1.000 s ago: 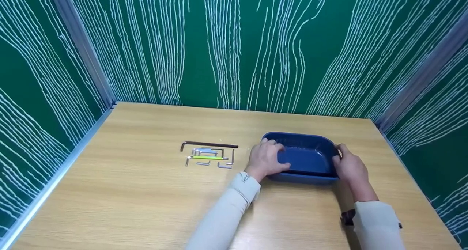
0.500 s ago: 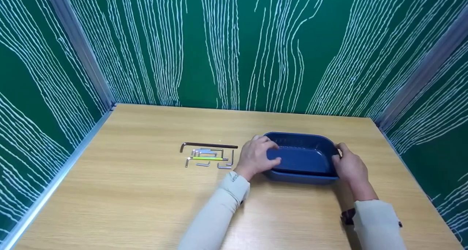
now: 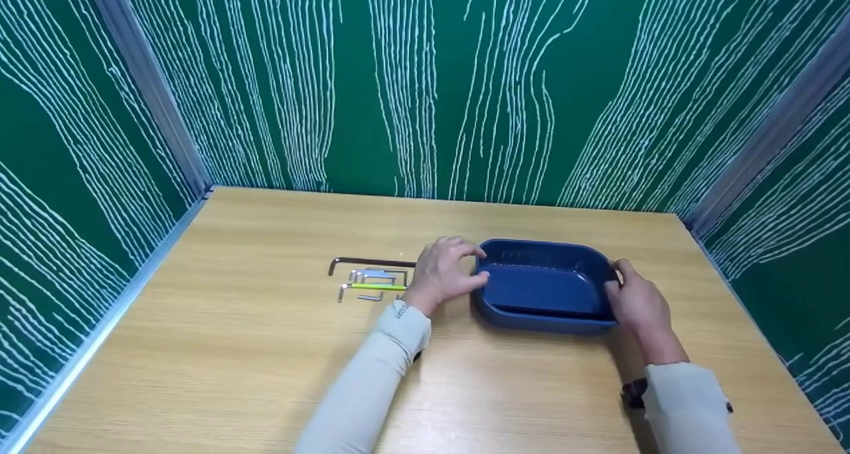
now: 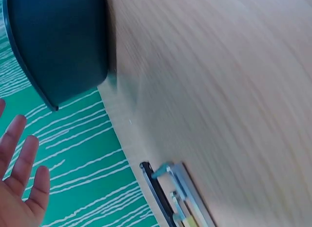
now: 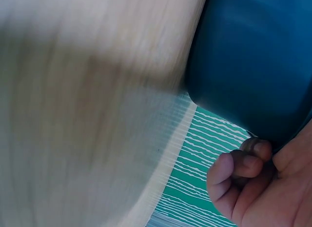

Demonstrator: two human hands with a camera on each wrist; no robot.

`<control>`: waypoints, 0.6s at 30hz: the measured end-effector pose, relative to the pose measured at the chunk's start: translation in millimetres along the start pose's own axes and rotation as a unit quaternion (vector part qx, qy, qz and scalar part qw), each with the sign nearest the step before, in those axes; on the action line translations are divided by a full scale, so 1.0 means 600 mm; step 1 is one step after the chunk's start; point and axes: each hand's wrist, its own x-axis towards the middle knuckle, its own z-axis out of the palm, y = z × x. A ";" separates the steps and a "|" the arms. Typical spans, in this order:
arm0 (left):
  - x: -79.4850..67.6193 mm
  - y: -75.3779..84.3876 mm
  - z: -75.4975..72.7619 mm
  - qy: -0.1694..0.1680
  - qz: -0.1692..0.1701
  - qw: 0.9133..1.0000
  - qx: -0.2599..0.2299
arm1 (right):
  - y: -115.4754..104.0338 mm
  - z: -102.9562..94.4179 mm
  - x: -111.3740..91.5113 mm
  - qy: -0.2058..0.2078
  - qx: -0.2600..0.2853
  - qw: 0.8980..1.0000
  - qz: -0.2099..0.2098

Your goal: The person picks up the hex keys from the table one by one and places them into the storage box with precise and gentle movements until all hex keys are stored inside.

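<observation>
While right hand (image 3: 639, 308) is pinching blue bin (image 3: 544, 323), spread left hand (image 3: 441, 275) just left of it might be knocking hex keys (image 3: 377, 286) if dropping low.

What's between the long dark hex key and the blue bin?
In the head view, the left hand is between the long dark hex key and the blue bin. The left wrist view shows wood-grain tabletop between them.

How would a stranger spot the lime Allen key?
On the wooden table, find the blue bin; left of it, past the left hand, lie several Allen keys. Among them, the lime Allen key alone has a bright yellow-green shaft.
</observation>
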 end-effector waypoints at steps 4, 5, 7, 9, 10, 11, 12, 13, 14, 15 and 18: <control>-0.001 -0.009 -0.006 -0.009 -0.005 1.000 -0.010 | 0.002 0.000 -0.001 0.016 -0.006 1.000 -0.011; -0.001 -0.013 -0.009 -0.010 -0.005 1.000 -0.014 | 0.001 0.001 0.000 0.014 -0.004 1.000 -0.010; -0.002 -0.019 -0.013 -0.013 -0.009 1.000 -0.022 | 0.001 0.001 0.000 0.010 -0.001 1.000 -0.007; -0.003 -0.025 -0.019 -0.014 -0.014 0.999 -0.031 | 0.000 0.001 0.000 0.006 0.000 1.000 -0.003; -0.003 -0.029 -0.022 -0.015 -0.015 0.999 -0.034 | 0.000 0.000 0.000 0.006 0.000 1.000 -0.002; -0.003 -0.033 -0.026 -0.015 -0.017 0.999 -0.035 | 0.000 0.000 0.001 0.007 0.000 1.000 -0.001; -0.003 -0.038 -0.030 -0.016 -0.021 0.999 -0.034 | 0.001 -0.001 0.001 0.007 0.000 1.000 -0.001; -0.005 -0.044 -0.034 -0.016 -0.025 0.999 -0.034 | 0.001 -0.001 0.001 0.007 0.000 1.000 -0.001; -0.007 -0.050 -0.038 -0.017 -0.028 0.999 -0.035 | 0.001 -0.001 0.001 0.006 0.001 1.000 0.000; -0.009 -0.056 -0.042 -0.019 -0.033 0.999 -0.034 | 0.002 -0.001 0.002 0.004 0.002 1.000 0.000; -0.015 -0.077 -0.055 -0.024 -0.049 0.998 -0.031 | 0.003 -0.001 0.002 0.000 0.006 1.000 0.000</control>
